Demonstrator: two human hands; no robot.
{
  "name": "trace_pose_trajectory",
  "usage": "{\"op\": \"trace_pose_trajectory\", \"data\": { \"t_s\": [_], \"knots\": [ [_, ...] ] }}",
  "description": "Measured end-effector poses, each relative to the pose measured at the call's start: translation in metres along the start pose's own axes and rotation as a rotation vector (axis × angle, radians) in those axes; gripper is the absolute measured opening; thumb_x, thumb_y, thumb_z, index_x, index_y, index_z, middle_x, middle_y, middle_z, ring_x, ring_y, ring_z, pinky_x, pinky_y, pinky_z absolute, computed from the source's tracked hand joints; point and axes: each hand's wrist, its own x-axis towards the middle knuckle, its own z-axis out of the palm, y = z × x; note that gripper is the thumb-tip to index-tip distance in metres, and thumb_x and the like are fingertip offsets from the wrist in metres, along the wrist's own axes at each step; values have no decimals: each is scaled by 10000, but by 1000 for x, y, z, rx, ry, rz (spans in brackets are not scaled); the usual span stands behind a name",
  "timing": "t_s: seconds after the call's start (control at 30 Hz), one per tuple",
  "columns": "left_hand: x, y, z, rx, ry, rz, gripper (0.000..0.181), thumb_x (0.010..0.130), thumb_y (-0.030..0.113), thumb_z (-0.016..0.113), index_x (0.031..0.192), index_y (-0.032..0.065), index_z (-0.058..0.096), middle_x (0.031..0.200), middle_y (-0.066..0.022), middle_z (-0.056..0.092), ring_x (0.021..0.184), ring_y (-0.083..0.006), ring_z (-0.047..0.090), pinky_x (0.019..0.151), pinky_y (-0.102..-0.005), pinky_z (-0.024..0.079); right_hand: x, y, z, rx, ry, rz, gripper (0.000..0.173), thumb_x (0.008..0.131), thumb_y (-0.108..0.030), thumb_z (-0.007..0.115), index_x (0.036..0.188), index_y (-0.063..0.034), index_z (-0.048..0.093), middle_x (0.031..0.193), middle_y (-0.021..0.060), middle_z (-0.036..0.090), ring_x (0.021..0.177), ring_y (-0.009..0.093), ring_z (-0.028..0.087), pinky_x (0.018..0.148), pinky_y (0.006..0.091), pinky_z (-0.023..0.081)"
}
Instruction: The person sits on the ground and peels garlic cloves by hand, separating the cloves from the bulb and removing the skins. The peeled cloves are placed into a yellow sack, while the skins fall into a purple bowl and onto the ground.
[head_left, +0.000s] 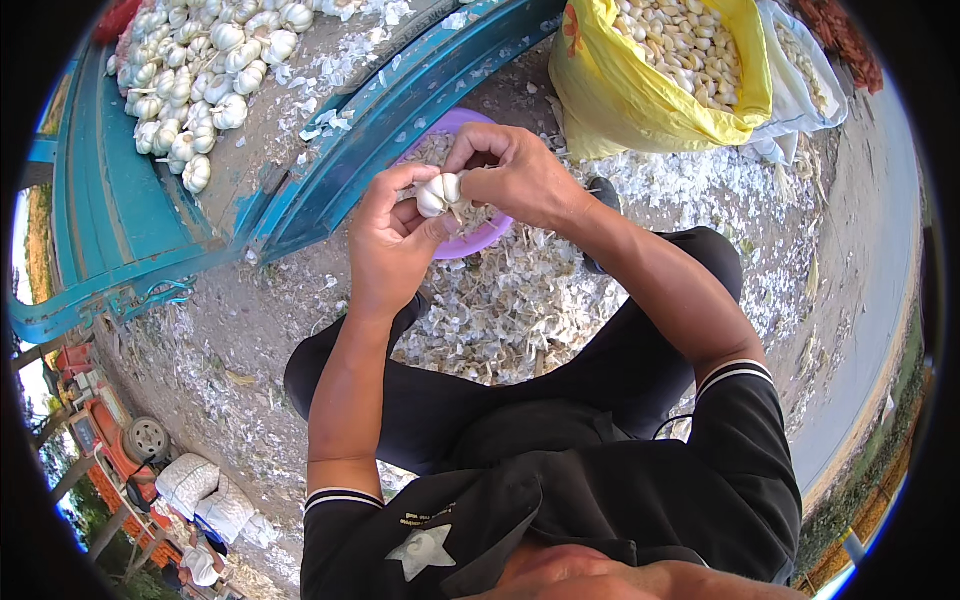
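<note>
A white garlic bulb (438, 196) is held between both hands above a purple plastic basin (484, 238) that holds loose garlic pieces and skins. Fingers and thumb of my left hand (397, 225) grip the bulb from its left and lower side. From the right, my right hand (514, 172) touches the bulb with its thumb; the curled fingers partly hide what is between them. Whole garlic bulbs (196, 97) lie heaped on a blue metal truck bed at the upper left. A yellow woven sack (607, 90) full of separated cloves stands at the upper right.
The truck bed's blue side panel (375, 142) runs just left of the basin. Beside the yellow sack stands a white sack (780, 142). Garlic skins (502, 307) cover the ground between my legs. At the far lower left are an orange vehicle (112, 435), filled white sacks (199, 491) and a person (199, 562).
</note>
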Motion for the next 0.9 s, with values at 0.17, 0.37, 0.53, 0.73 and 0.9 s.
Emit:
{"op": "trace_pose_trajectory", "data": {
  "t_s": [0.17,0.37,0.53,0.73,0.9],
  "knots": [
    [6,8,0,-228,65,-114,573,1065,27,862,1557,24,568,1456,-120,665,1304,-238,759,1113,-401,666,-3,-6,-5,322,-9,150,213,1046,-46,713,1207,5,842,1074,63,819,905,141,766,889,323,659],
    [7,2,6,-132,90,-31,621,1008,-8,899,1557,37,612,1411,-104,717,1276,-224,758,1078,-381,662,-6,10,-22,383,-29,143,286,1141,-93,711,1398,21,766,1095,50,796,997,119,756,939,314,651],
    [6,-8,14,493,128,300,639,877,-92,925,1460,104,754,1407,-81,776,1255,-223,783,1042,-369,652,-17,-1,-10,118,-73,44,437,1056,-194,913,1401,29,764,1104,22,798,1009,80,736,912,292,619],
    [1,-10,18,212,109,99,649,980,16,957,1548,-4,643,1472,-147,745,1328,-216,752,1125,-376,639,-20,-3,-18,-80,-68,-14,366,1071,-151,828,1392,14,770,1094,52,817,943,95,749,853,282,611],
    [2,-3,20,-46,106,40,628,998,24,941,1545,9,634,1445,-147,733,1281,-194,753,1072,-359,650,-14,5,-21,256,-13,99,290,1068,-137,796,1326,-4,794,1039,36,798,854,87,713,765,273,589]
  ]
}}
